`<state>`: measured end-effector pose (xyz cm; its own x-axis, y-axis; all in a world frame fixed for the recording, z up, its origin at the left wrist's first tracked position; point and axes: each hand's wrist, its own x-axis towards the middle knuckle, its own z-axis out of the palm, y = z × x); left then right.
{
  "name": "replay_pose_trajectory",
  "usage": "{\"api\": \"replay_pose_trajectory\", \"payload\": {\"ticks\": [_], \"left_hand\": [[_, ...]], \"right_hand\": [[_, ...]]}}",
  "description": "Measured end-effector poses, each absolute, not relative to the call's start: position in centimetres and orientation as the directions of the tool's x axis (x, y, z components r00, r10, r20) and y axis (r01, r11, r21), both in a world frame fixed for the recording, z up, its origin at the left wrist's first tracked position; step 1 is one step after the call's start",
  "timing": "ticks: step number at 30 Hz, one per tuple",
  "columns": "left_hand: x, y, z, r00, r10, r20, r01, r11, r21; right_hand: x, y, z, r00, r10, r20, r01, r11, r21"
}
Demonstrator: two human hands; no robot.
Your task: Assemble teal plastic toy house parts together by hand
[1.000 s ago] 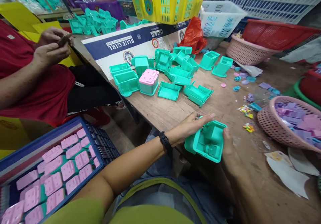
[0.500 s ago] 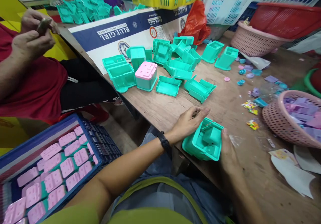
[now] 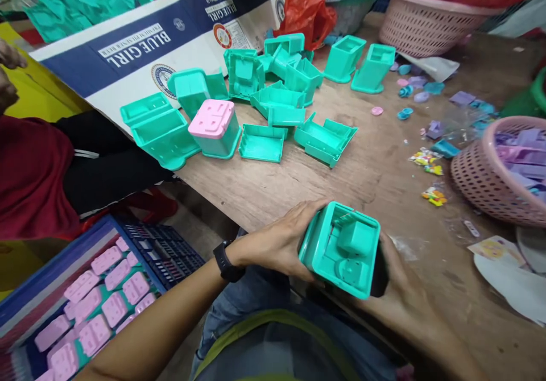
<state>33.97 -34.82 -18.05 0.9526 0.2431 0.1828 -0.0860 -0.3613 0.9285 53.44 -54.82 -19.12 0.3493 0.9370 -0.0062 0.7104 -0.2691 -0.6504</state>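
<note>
Between my two hands is a green plastic box (image 3: 356, 236), its open face tilted up toward me near the table's front edge. A smaller block-shaped part and a rounded part show inside it. My left hand (image 3: 288, 239), with a dark band at the wrist, grips the left side. On the right side is my right hand (image 3: 396, 278), its fingers partly hidden by the box. Beyond them on the table stands a green box with a pink lid (image 3: 215, 128). Several loose green plastic parts (image 3: 279, 99) lie around it.
A blue crate (image 3: 140, 250) of pink-topped boxes stands at lower left. Behind the green parts leans a cardboard sheet (image 3: 132, 48). A pink basket (image 3: 482, 170) of purple pieces stands at right, near small scattered parts (image 3: 426, 159). Another person (image 3: 34, 170) sits at left.
My left hand has come down from above the box's left edge and now clasps its side. The box is turned more toward me. The whole view has shifted.
</note>
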Motion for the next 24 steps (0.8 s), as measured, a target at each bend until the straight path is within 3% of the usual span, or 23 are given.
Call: {"api": "replay_pose_trajectory", "payload": {"ticks": [4,11,24], "left_hand": [[33.8,-34.9,-17.6,0.944,0.272,0.185,-0.079,-0.357,0.931],[34.0,-34.7,-16.9,0.938,0.288,0.191,-0.081,-0.354,0.932],[33.8,-35.0,-16.7,0.937,0.292,0.193,-0.067,-0.391,0.918]], "right_hand": [[52.9,-54.5,-19.3,0.379,0.922,0.075,0.727,-0.247,-0.641],[53.2,-54.2,-18.4,0.281,0.95,0.134,0.797,-0.153,-0.585],[53.3,-53.4,-17.2,0.185,0.977,0.106,0.805,-0.089,-0.586]]}}
